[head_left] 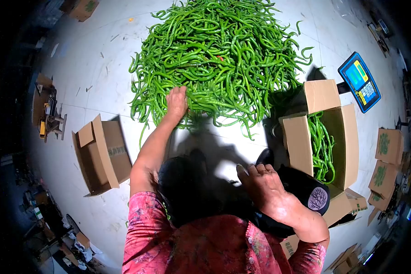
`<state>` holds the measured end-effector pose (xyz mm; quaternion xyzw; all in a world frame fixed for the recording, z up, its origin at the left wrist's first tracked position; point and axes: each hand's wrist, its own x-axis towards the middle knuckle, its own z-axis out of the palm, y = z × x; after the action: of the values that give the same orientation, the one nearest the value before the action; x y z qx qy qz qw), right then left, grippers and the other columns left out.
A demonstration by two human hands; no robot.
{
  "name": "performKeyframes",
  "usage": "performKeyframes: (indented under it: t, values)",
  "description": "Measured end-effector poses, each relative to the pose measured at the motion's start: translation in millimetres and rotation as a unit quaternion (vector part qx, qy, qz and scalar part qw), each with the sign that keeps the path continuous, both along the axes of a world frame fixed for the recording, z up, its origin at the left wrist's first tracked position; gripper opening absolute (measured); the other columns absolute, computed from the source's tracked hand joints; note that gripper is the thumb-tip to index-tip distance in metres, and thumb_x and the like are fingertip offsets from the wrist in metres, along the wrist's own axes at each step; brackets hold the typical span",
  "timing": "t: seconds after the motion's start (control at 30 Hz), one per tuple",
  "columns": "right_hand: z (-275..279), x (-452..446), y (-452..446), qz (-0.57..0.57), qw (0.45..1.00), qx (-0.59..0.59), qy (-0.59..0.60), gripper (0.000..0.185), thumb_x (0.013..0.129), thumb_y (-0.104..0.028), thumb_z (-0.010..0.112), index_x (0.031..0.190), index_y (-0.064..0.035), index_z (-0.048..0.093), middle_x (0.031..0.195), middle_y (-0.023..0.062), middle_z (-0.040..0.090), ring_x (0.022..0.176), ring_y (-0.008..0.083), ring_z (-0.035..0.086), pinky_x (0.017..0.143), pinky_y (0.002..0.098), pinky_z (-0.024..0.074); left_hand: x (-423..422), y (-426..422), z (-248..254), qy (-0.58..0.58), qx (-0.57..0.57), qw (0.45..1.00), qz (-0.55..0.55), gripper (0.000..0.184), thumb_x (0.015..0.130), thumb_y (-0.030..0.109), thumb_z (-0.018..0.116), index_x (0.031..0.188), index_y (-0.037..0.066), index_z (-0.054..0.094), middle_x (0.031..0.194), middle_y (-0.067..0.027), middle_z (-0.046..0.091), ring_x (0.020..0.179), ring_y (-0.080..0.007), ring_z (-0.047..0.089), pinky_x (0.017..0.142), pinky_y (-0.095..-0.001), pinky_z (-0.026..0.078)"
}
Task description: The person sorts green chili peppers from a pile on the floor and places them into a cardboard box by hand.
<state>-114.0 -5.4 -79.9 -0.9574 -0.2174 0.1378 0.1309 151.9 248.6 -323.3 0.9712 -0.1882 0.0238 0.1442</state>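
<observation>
A large heap of long green chili peppers (214,55) lies on the floor in front of me. At its near left edge my left hand (177,103) is closed around some peppers, its fingertips partly hidden among them. My right hand (263,185) hovers near my right knee, its fingers loosely bent and apart, with nothing visible in it. To the right of that hand stands an open cardboard box (350,146), flaps spread, partly filled with green peppers (322,148).
A scale display (360,82) stands behind the filled box. An open cardboard carton (107,157) rests on the floor at left. Several cardboard boxes (382,176) stand at far right. A metal device with yellow parts (52,116) is at far left.
</observation>
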Motion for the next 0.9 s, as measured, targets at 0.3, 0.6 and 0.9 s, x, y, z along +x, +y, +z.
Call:
performKeyframes:
  t: [0.3,0.6,0.9]
  values:
    - [-1,4,6,-0.007,0.999,0.01,0.04,0.054,0.073,-0.006,0.057,0.127,0.0021,0.051,0.094,0.0152,0.057,0.082,0.0287,0.056,0.074,0.0375,0.0447,46,0,34,-0.086,-0.218,0.969,-0.08,0.02,0.086,0.005,0.059,0.104,-0.001,0.051,0.094,-0.0213,0.057,0.087,-0.0427,0.054,0.078,-0.044,0.045]
    - [5,15,13,0.033,0.995,-0.069,0.063,0.05,0.08,-0.013,0.055,0.128,0.0005,0.054,0.099,0.0147,0.06,0.085,0.0249,0.057,0.075,0.0346,0.0455,102,-30,29,-0.157,-0.001,0.98,-0.119,0.062,0.073,-0.002,0.063,0.132,0.004,0.043,0.121,-0.0139,0.051,0.12,-0.0334,0.044,0.095,-0.0518,0.035]
    - [6,16,9,0.025,0.996,-0.046,0.069,0.05,0.079,-0.013,0.057,0.127,0.002,0.054,0.104,0.0185,0.06,0.087,0.0272,0.058,0.078,0.0368,0.0466,94,-34,32,-0.122,-0.024,0.983,-0.135,0.042,0.062,0.002,0.069,0.1,0.002,0.052,0.098,-0.0166,0.052,0.097,-0.0373,0.048,0.081,-0.0466,0.042]
